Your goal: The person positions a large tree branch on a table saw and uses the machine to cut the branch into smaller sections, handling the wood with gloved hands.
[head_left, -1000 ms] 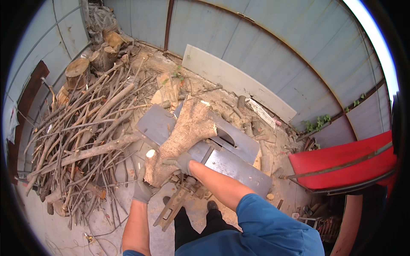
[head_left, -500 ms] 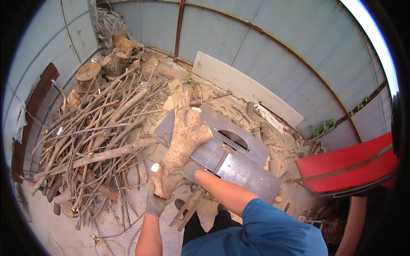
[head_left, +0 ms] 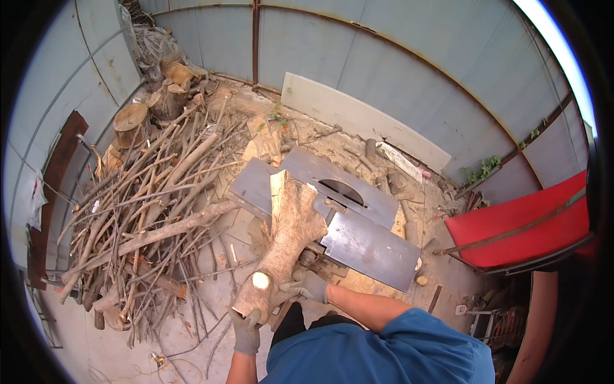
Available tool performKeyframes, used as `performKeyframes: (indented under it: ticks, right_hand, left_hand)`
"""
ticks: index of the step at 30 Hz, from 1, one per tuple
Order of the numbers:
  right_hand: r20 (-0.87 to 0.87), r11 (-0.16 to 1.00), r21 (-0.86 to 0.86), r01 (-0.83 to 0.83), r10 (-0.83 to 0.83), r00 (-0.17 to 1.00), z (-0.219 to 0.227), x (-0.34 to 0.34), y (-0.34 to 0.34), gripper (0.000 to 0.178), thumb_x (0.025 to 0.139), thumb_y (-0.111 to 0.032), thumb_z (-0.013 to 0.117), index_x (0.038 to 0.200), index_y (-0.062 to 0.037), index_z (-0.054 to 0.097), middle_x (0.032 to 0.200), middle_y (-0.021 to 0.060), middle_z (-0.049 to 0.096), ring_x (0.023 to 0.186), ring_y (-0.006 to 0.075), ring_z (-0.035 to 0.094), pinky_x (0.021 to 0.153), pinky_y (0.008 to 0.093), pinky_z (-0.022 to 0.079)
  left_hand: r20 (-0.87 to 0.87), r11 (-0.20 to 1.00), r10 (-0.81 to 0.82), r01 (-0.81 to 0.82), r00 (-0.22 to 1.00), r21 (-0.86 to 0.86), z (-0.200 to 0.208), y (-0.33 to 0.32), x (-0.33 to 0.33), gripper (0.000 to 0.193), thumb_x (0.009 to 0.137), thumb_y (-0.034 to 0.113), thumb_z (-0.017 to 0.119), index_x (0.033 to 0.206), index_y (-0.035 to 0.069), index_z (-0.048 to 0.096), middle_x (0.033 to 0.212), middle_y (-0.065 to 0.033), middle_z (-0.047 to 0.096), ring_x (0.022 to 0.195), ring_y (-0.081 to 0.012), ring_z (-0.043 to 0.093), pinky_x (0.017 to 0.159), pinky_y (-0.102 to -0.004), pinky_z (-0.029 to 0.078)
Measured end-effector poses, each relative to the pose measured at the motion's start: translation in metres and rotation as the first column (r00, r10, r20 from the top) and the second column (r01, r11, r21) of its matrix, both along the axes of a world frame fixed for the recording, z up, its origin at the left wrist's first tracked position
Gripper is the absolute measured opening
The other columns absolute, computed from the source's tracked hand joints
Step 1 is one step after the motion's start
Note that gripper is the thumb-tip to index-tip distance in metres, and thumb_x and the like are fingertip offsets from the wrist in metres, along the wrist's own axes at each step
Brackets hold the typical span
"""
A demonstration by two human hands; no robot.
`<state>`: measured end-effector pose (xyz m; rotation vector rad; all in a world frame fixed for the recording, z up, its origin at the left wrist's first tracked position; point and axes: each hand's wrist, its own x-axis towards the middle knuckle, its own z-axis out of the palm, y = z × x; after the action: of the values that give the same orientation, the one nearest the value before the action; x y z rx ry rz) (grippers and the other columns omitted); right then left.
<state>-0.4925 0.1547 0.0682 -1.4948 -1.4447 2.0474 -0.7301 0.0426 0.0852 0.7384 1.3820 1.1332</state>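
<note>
A thick forked log [head_left: 283,243] with pale sawn faces lies slanting between my hands, its forked end over the metal saw table [head_left: 368,249]. My left hand [head_left: 245,331], in a grey glove, grips the log's near end from below. My right hand [head_left: 308,286], gloved as well, holds the log's right side close to that end; part of its fingers is hidden against the bark. The saw table has a dark half-round slot [head_left: 343,191] beyond the log's forked end, to its right.
A heap of cut branches [head_left: 153,198] covers the left side, with log stumps [head_left: 131,121] behind it. A pale board [head_left: 364,121] leans on the metal wall. At the right hangs a red sheet [head_left: 521,224]. Wood scraps litter the floor beyond the table.
The log has come nearer to me and its near end has shifted right. Both hands moved with it, keeping their hold. More of the table's far left part now shows.
</note>
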Motion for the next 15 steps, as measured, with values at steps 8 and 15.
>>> performKeyframes:
  ticks: [8,15]
  right_hand:
    - [-0.285,0.976,-0.112,0.187,-0.211,0.935,-0.019,0.044,-0.128,0.054,0.101,-0.052,0.069,0.126,-0.0038,0.067,0.101,0.0037,0.073,0.081,0.011,0.066,0.065,0.027,0.048]
    - [-0.593,0.926,-0.164,0.341,-0.369,0.716,-0.01,0.14,-0.182,0.062,0.103,-0.057,0.061,0.138,-0.0066,0.061,0.121,0.0033,0.07,0.099,0.0124,0.065,0.088,0.0297,0.053]
  left_hand:
    - [-0.147,0.988,0.054,-0.031,0.988,0.151,0.045,-0.082,0.049,0.084,0.079,0.01,0.078,0.15,-0.004,0.034,0.134,-0.0158,0.052,0.127,-0.0266,0.055,0.111,-0.0395,0.046]
    - [-0.713,0.831,0.039,0.374,0.7,0.413,0.079,-0.092,0.151,0.107,0.067,0.029,0.097,0.15,0.001,0.036,0.141,-0.0212,0.046,0.13,-0.0399,0.05,0.112,-0.0503,0.044]
